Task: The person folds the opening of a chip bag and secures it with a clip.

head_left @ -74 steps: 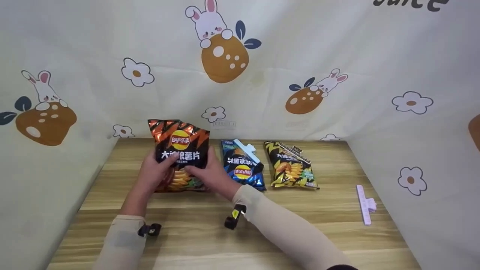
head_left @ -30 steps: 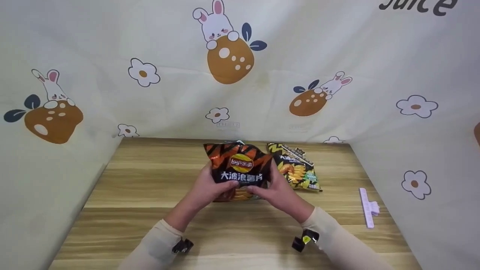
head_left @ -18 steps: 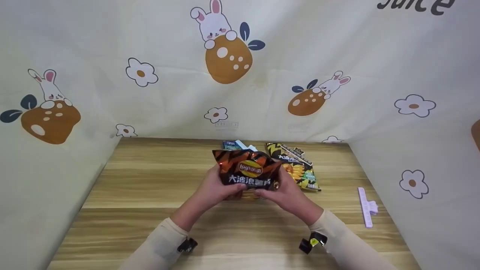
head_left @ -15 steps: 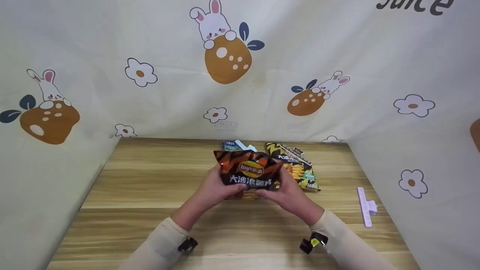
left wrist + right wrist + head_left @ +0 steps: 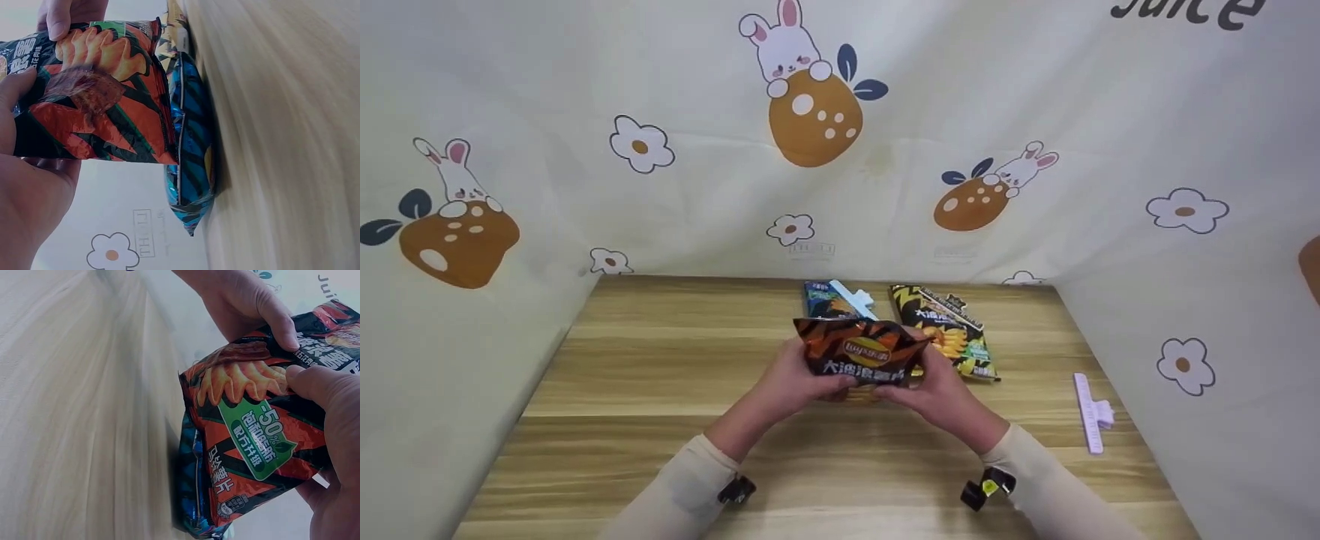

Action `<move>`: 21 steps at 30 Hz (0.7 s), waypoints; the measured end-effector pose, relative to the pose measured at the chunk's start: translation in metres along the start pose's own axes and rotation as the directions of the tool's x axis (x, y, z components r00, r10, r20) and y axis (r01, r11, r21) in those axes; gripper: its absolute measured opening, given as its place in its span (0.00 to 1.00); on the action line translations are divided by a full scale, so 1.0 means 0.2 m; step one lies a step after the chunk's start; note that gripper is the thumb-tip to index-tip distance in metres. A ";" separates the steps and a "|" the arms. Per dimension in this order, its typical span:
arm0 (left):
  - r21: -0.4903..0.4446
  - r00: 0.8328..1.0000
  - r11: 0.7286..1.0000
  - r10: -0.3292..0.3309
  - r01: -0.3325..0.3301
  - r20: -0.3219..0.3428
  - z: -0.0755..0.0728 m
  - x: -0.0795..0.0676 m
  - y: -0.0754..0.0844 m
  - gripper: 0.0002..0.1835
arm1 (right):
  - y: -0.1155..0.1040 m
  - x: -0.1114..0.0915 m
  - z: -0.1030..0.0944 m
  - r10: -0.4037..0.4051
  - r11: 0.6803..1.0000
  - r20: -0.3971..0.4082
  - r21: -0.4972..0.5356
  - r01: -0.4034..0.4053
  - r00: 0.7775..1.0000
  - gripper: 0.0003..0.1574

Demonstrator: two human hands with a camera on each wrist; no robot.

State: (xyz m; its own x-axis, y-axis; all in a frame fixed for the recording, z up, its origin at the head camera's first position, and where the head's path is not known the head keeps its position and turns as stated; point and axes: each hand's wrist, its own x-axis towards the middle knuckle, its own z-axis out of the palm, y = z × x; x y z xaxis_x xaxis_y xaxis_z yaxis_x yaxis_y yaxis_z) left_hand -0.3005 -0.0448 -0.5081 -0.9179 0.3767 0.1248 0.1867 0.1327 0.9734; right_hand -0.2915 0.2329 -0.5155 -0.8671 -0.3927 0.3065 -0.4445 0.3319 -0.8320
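i am holding a red and black chip bag [image 5: 864, 351] with both of my hands. my left hand [image 5: 799, 379] grips its left side, and my right hand [image 5: 936, 384] grips its right side. both thumbs press on the front, and their tips point in toward each other. the bag is up over the desk [image 5: 660, 360], with its front turned to me. i see a yellow round label on it, big white words and a picture of wavy chips. the right wrist view shows a green tag [image 5: 256, 439] with "-50%" on it.

just past my bag, a blue bag [image 5: 821, 304] lies on the desk. my bag hides its near part, and i can't tell if the two touch. a light blue clip [image 5: 853, 300] sits slanted across the blue bag. next to it, on the right, is a yellow and black bag [image 5: 952, 337]. it has a dark clip [image 5: 952, 307] near its top.

a purple clip [image 5: 1089, 414] lies by itself near the right edge of the desk, well apart from my hands. behind it all hangs a pale cloth [image 5: 697, 195] with bunnies and flowers on it. my sleeves [image 5: 1057, 487] are cream.
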 end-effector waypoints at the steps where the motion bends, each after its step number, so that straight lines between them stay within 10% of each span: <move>1: -0.002 1.000 1.000 0.000 0.000 0.003 0.00 0.00 0.00 0.41 | 0.01 0.00 0.00 -0.003 1.000 0.000 -0.002 0.003 1.000 0.54; 21: -0.018 0.994 0.998 -0.053 0.055 0.095 0.02 -0.02 -0.14 0.41 | 0.15 -0.06 0.07 0.045 0.999 0.034 0.000 -0.045 0.998 0.55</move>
State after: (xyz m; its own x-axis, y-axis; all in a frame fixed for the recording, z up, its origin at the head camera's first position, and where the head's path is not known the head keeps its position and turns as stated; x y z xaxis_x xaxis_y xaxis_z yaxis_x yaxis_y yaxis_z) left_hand -0.3005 -0.0475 -0.5371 -0.8889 0.4549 0.0542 0.1296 0.1362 0.9822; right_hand -0.2905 0.2352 -0.5512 -0.8780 -0.4066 0.2525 -0.4047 0.3490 -0.8452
